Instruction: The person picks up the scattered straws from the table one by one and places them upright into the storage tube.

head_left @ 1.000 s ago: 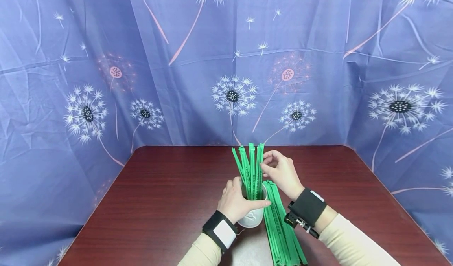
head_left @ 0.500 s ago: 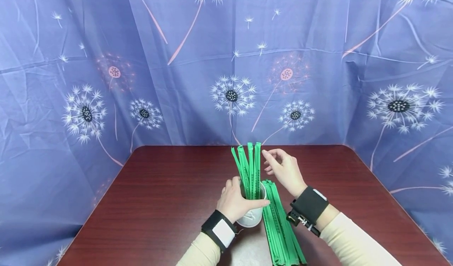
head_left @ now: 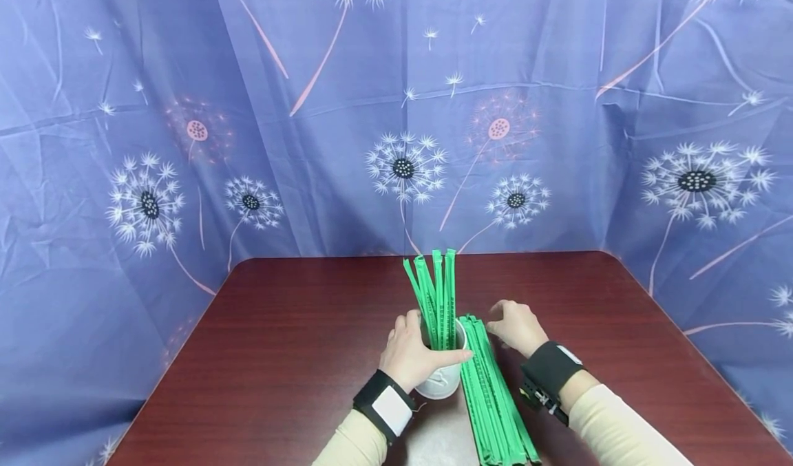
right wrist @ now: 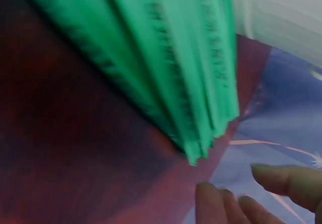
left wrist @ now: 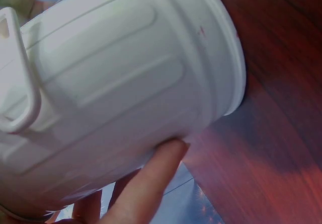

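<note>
A white plastic cup [head_left: 438, 381] with ribbed sides stands upright on the table, held by my left hand [head_left: 414, 356] with fingers curled round its far side and thumb across the front. In the left wrist view, the cup [left wrist: 115, 83] shows a loop-shaped part on its side. Several long, thin green wrapped straws [head_left: 441, 301] stand in it, leaning slightly left. To its right lies a flat bundle of more wrapped straws [head_left: 492, 397] with dark print. My right hand [head_left: 517, 327] hovers beside that bundle's far end; in the right wrist view, its fingers [right wrist: 211, 204] and thumb are apart with nothing between them.
The dark red wooden table [head_left: 297, 356] has a rounded far edge. A blue curtain [head_left: 347, 177] with dandelion prints hangs behind it and at both sides. The straw bundle and the cup stand close together near the front middle.
My right hand has let go of a straw at the cup, then moved down and right to the far end of the flat bundle. My left hand stays on the cup.
</note>
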The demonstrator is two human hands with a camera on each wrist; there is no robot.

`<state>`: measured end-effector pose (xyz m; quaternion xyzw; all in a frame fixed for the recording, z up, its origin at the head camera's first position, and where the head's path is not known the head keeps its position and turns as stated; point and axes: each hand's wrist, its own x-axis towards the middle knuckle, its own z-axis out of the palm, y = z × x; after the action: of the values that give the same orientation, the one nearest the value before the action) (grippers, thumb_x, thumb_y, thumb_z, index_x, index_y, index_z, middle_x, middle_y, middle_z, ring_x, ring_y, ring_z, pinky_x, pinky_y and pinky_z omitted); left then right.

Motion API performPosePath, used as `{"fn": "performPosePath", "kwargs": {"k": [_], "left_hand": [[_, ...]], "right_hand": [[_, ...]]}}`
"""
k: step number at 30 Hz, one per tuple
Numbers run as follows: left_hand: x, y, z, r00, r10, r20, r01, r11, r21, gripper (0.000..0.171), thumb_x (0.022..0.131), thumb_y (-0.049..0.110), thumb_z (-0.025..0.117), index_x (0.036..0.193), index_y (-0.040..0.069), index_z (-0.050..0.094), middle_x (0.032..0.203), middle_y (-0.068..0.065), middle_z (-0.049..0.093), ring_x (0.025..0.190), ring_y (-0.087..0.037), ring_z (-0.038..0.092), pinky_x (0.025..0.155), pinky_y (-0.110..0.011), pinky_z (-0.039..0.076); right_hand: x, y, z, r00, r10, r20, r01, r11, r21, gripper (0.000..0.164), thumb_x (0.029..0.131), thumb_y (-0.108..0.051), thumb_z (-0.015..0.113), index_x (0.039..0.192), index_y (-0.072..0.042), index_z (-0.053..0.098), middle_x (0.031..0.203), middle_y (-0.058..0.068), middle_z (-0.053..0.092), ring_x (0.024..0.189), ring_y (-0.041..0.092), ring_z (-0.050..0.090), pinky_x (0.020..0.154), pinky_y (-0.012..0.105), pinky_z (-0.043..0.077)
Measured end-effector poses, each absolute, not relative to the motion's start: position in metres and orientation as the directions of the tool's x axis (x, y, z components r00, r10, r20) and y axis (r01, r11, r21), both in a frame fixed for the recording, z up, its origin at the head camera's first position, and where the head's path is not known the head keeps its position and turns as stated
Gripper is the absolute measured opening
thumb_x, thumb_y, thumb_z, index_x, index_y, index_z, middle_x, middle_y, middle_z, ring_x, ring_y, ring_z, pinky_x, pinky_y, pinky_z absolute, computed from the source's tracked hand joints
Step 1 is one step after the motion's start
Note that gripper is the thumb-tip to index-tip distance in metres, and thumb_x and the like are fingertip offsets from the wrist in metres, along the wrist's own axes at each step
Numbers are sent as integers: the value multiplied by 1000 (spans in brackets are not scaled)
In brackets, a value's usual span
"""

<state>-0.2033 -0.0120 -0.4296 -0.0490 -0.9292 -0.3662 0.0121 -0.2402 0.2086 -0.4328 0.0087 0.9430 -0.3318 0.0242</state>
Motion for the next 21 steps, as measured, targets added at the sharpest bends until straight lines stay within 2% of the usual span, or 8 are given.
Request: {"fn": "performPosePath", "kwargs": {"k": [4,8,21], "left_hand": [[-203,-12,-429,-995,81,57,98,730,676,108,52,80,77,133,15,47,116,-6,54,99,-25,57,68,-42,49],[-203,-12,-427,-994,89,61,106,731,674,110,53,80,77,135,13,46,118,-8,54,101,-26,58,69,-44,50],[-201,-12,-427,-995,91,51,101,727,679,111,55,79,77,138,12,45,123,-10,53,103,-27,57,70,-45,51]], "right_hand": [[-237,209,-442,-992,-14,-123,68,769,-635,40,89,-7,67,123,12,56,103,27,66,59,22,64,54,33,55],[-235,208,-446,-988,-23,-155,82,770,-633,36,87,-4,67,118,12,58,95,22,65,57,21,62,51,33,55],[-231,207,-456,-983,-39,-177,79,787,-612,27,86,-1,64,110,11,62,85,16,65,52,21,61,48,34,54]]}}
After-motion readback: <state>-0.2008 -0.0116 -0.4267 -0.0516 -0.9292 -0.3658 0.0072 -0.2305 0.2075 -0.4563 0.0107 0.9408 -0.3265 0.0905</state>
